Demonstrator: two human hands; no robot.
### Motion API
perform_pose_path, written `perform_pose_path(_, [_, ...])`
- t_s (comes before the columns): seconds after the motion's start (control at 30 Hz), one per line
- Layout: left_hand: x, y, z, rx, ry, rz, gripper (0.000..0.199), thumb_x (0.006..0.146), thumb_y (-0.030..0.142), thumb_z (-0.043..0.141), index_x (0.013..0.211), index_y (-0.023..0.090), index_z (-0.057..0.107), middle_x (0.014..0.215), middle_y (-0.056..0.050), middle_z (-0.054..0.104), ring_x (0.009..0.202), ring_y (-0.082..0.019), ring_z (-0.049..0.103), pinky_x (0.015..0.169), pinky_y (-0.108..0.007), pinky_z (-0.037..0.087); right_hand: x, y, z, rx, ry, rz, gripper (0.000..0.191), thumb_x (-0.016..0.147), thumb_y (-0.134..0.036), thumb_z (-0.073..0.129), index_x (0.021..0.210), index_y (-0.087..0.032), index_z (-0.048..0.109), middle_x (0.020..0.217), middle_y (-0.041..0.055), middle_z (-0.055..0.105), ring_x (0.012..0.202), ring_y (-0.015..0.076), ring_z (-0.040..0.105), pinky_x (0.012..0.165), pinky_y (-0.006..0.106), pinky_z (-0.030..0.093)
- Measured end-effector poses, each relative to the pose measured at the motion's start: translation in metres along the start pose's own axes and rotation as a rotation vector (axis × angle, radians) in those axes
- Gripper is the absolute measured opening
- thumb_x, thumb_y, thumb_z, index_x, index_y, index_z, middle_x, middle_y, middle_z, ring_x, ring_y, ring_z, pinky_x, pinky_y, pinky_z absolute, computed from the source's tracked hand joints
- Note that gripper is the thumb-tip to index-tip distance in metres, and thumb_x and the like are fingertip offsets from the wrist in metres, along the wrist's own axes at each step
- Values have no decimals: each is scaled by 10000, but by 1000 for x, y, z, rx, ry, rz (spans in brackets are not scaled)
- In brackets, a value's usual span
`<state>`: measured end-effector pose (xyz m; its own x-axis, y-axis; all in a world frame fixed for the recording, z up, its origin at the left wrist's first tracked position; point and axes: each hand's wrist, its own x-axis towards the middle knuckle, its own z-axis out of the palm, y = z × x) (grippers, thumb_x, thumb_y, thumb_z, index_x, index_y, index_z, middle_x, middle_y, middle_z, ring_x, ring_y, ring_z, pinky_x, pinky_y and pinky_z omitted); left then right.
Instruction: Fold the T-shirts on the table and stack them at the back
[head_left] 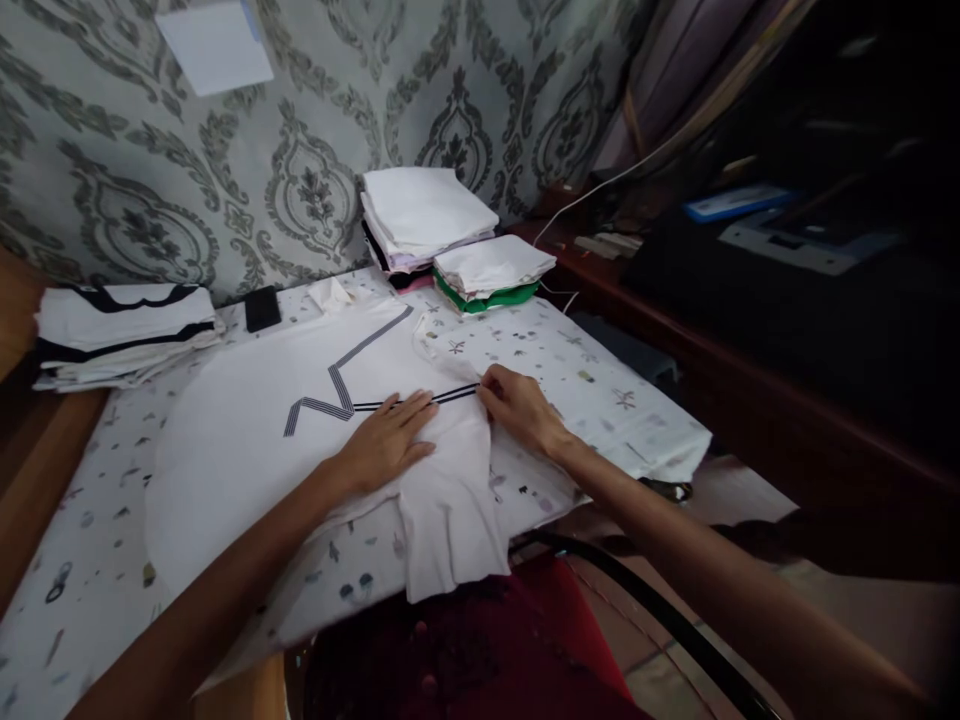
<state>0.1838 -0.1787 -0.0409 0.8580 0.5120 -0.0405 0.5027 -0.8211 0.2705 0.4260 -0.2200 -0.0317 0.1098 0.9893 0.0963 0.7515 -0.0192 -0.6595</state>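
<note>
A white shirt (225, 440) with dark striped lines lies spread on the table, and part of it hangs over the front edge. My left hand (390, 440) rests flat on the shirt, fingers stretched out beside the dark double stripe. At the right end of that stripe, my right hand (521, 405) pinches the shirt's edge between thumb and fingers. The fabric by the right hand is slightly raised and creased.
Folded white clothes (427, 215) are stacked at the back, beside a smaller pile (495, 270) with a green layer. Folded black-and-white garments (127, 330) lie at the left, near a black phone-like object (262, 309). A dark wooden desk (750, 430) stands at the right.
</note>
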Motion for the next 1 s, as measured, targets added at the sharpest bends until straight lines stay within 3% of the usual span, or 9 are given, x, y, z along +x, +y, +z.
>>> perform_pose_path(0.13, [-2, -1, 3, 44, 11, 42, 627, 1032, 561, 168, 1531, 221, 334, 1653, -94, 243, 1542, -186, 158, 1251, -436, 123, 3, 9, 8, 343, -3, 116, 114, 846, -283, 510, 753, -223, 480, 623, -18, 556, 564, 144, 540, 568, 275, 454])
perform_pose_path(0.23, [4, -1, 4, 50, -10, 60, 615, 1037, 549, 153, 1539, 232, 313, 1662, -80, 221, 1545, -180, 141, 1250, -433, 109, -9, 7, 15, 587, -22, 246, 125, 872, -327, 524, 906, -207, 524, 644, -34, 545, 575, 145, 554, 571, 287, 501])
perform_pose_path(0.33, [14, 1, 7, 45, -33, 86, 628, 1037, 546, 142, 1551, 218, 290, 1669, -82, 200, 1549, -181, 113, 1253, -426, 78, -41, -3, 17, 780, -77, 307, 357, 891, -407, 566, 1174, -196, 505, 779, -2, 621, 708, 169, 628, 660, 324, 560])
perform_pose_path(0.43, [24, 3, 11, 23, -30, 109, 614, 1038, 543, 151, 1559, 239, 265, 1672, -65, 197, 1551, -168, 93, 1253, -424, 52, -87, -17, 19, 857, -250, 286, 525, 861, -487, 637, 1264, -185, 488, 859, 42, 684, 786, 204, 667, 734, 378, 576])
perform_pose_path(0.5, [27, 4, 12, 3, -39, 112, 612, 1036, 550, 161, 1560, 248, 257, 1674, -56, 191, 1551, -158, 85, 1253, -422, 44, -117, -26, 21, 868, -361, 279, 506, 821, -499, 692, 1188, -180, 554, 876, 53, 710, 798, 216, 679, 752, 386, 574])
perform_pose_path(0.57, [28, 5, 12, -12, -48, 110, 615, 1035, 555, 169, 1558, 244, 264, 1676, -56, 181, 1552, -154, 79, 1253, -417, 39, -140, -33, 25, 886, -501, 338, 405, 809, -534, 697, 980, -174, 625, 753, 34, 702, 668, 189, 660, 670, 348, 562])
perform_pose_path(0.67, [27, 5, 12, -25, -43, 113, 604, 1037, 549, 181, 1555, 255, 280, 1676, -47, 177, 1552, -158, 84, 1251, -411, 37, -160, -41, 29, 1021, -635, 437, 435, 792, -596, 690, 741, -170, 616, 588, -2, 632, 487, 119, 568, 523, 262, 487])
perform_pose_path(0.83, [27, 6, 10, -22, -48, 124, 650, 1023, 585, 189, 1562, 234, 278, 1675, -68, 173, 1553, -174, 79, 1252, -419, 33, -166, -41, 28, 1183, -693, 431, 473, 757, -599, 728, 736, -135, 641, 645, 15, 647, 456, 80, 555, 443, 198, 421])
perform_pose_path(1.0, [26, 9, 12, 5, -41, 103, 678, 1012, 603, 206, 1559, 214, 299, 1662, -101, 206, 1551, -204, 105, 1254, -445, 67, -157, -33, 4, 861, -789, 282, 477, 809, -649, 648, 756, -175, 629, 627, 22, 661, 465, 115, 593, 453, 215, 463])
